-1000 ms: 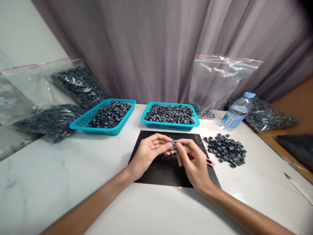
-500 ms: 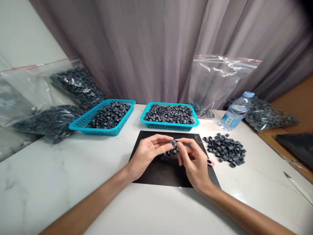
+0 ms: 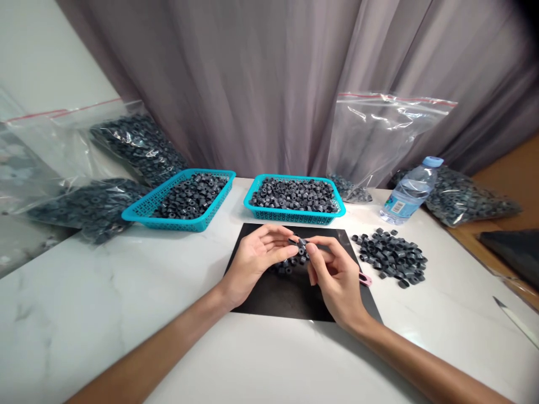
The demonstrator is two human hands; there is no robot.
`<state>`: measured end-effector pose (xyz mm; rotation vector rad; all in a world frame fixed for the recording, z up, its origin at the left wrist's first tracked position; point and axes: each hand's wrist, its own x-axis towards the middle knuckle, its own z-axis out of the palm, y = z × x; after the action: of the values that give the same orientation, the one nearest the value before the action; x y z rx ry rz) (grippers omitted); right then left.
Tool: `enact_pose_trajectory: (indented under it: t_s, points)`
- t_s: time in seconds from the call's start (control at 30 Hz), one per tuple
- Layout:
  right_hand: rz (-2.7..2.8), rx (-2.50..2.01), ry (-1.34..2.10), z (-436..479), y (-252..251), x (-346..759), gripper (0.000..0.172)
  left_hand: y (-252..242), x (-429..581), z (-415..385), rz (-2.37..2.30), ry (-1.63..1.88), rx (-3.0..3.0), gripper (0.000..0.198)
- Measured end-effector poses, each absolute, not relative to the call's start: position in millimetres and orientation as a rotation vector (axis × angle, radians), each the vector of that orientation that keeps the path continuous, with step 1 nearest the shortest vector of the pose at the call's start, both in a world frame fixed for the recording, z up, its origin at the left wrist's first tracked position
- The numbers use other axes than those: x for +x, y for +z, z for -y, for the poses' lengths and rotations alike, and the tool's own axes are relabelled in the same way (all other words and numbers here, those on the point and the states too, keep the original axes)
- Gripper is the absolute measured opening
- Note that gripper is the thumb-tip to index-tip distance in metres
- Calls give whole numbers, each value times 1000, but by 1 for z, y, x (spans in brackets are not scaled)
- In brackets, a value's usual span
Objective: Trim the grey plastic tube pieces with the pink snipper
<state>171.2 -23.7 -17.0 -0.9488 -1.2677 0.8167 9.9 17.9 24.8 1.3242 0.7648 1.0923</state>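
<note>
My left hand (image 3: 259, 258) pinches a small dark ring (image 3: 292, 241) loosely between thumb and fingertips. Close beside it, my right hand (image 3: 337, 269) has thumb and forefinger closed on a small grey plastic cylinder (image 3: 302, 242). The two pieces are almost touching, and the fingertips partly cover both. Below the hands, a small pile of grey cylinders with holes (image 3: 287, 268) lies on a black mat (image 3: 286, 303). A pink-handled tool (image 3: 365, 279) pokes out from behind my right hand, most of it hidden.
Two blue baskets (image 3: 185, 225) (image 3: 295, 216) of grey cylinders stand at the back. Dark rings (image 3: 393, 257) are heaped on the right, near a water bottle (image 3: 410, 191) and a pointed blade (image 3: 516, 321). Clear bags (image 3: 138, 148) (image 3: 374, 140) of parts line the back.
My left fingertips have drawn slightly apart from the right ones, and the dark ring between them now shows more plainly. The whole view has shifted a little.
</note>
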Motion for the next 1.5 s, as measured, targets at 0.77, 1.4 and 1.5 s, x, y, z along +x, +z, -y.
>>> enact_pose_trajectory:
  t_s: [0.77,1.4,1.5]
  points:
    - [1223,-942,970,17,-15,174,28,18,9,-18,-815,1110,1560,32]
    - [1341,-965,698,21,-18,175,16,17,9,-18,-784,1097,1644,27]
    - [1357,-971,680,21,-16,174,16,17,8,-18,-801,1102,1701,25]
